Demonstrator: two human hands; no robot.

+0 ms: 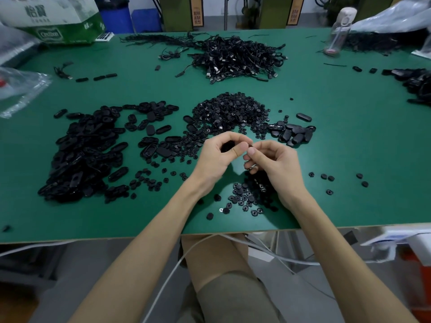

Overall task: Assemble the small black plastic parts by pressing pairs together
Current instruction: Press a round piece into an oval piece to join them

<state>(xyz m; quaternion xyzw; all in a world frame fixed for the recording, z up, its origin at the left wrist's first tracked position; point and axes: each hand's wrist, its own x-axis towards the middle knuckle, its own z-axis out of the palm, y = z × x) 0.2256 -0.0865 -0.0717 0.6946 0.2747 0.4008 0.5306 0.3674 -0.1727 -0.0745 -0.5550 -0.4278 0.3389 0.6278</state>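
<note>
- Green tabletop (326, 136) bears heaps of small black plastic parts (86, 155).
- Left hand (219, 157) curls round one black piece (227, 145); right hand (277, 164) pinches another.
- Blue plastic bins (116, 16) stand behind.

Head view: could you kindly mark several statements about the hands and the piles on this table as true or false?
1. The left hand grips a black part. True.
2. The right hand lies flat on the table. False: it is raised, fingers curled round small parts.
3. The cable pile lies nearer the person than the round-parts pile. False: it lies beyond it.
4. The oval-shell heap lies on the person's left. True.
</note>
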